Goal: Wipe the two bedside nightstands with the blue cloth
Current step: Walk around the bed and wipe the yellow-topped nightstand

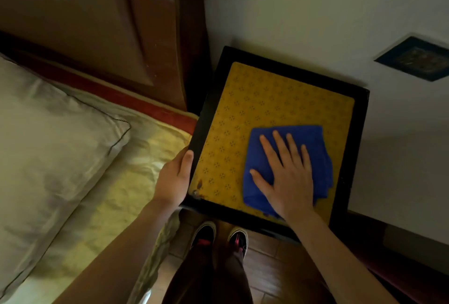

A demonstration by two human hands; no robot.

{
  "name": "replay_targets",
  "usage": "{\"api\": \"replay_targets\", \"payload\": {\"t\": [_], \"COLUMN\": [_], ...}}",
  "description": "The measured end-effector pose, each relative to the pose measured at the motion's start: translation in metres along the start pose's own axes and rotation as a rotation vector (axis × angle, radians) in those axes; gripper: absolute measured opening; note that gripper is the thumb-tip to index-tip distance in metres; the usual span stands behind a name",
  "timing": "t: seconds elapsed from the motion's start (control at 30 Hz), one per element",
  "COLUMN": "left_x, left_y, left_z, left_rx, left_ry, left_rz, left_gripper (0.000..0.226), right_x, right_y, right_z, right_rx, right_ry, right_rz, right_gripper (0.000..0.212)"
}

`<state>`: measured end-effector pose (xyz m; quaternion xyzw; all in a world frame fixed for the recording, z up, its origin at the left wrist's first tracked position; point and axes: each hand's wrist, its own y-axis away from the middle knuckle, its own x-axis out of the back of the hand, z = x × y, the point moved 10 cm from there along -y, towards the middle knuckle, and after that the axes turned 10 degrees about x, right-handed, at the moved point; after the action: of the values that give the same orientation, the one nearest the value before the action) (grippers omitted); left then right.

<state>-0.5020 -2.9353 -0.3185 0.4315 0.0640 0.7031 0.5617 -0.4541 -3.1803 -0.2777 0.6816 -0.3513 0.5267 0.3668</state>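
My right hand (289,177) lies flat on the blue cloth (313,148), fingers (279,145) spread and pressing down, not gripping; the cloth sits on the near right part of the nightstand (243,109). My left hand (173,179) curls its fingers round the nightstand's near left edge, thumb on the dark rim, steadying it.

Risks, as I judge them: the folded cloth could bunch or slip from under an open palm, since nothing pinches it. A hard stroke toward the wall (315,12) might shove the stand, hence the bracing hand. The small brown mark (199,184) near the left corner, possibly a stain or a chip, could be missed if strokes stay right.

Surface: a yellow patterned top framed in black, bare apart from the cloth. Room: bed (116,182) with pillow (48,133) at left, wooden headboard (97,24) behind, wood floor (267,255) below, a dark framed panel (416,58) on the wall.
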Motion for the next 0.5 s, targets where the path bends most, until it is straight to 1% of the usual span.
{"api": "replay_targets", "payload": {"t": [0.07, 0.13, 0.2, 0.23, 0.3, 0.37, 0.43, 0.5], "left_x": [0.003, -0.001, -0.001, 0.0, 0.002, 0.004, 0.005, 0.005], "left_y": [-0.001, -0.004, -0.003, -0.002, 0.002, 0.004, 0.005, 0.006], "left_z": [-0.006, -0.011, -0.008, -0.005, -0.001, 0.001, 0.003, 0.002], "left_rx": [-0.001, -0.004, -0.008, 0.001, 0.019, 0.029, 0.037, 0.033], "left_ry": [-0.002, 0.013, 0.024, 0.028, 0.04, 0.048, 0.038, 0.027], "left_rz": [0.014, 0.012, 0.017, 0.019, 0.017, 0.014, 0.016, 0.028], "left_gripper": [0.048, 0.047, 0.046, 0.046, 0.046, 0.047, 0.05, 0.051], "right_x": [0.014, 0.027, 0.033, 0.033, 0.029, 0.021, 0.01, 0.004], "right_y": [-0.049, -0.103, -0.138, -0.141, -0.114, -0.049, 0.025, 0.064], "right_z": [0.015, 0.038, 0.053, 0.054, 0.047, 0.025, 0.001, 0.005], "right_rx": [-0.011, -0.078, -0.134, -0.136, -0.151, -0.155, -0.12, -0.074], "right_ry": [0.006, -0.006, -0.011, -0.01, -0.001, -0.035, -0.083, -0.087], "right_rz": [0.079, 0.137, 0.13, 0.118, 0.104, 0.099, 0.071, 0.03], "right_gripper": [0.068, 0.067, 0.067, 0.067, 0.068, 0.067, 0.067, 0.067]}}
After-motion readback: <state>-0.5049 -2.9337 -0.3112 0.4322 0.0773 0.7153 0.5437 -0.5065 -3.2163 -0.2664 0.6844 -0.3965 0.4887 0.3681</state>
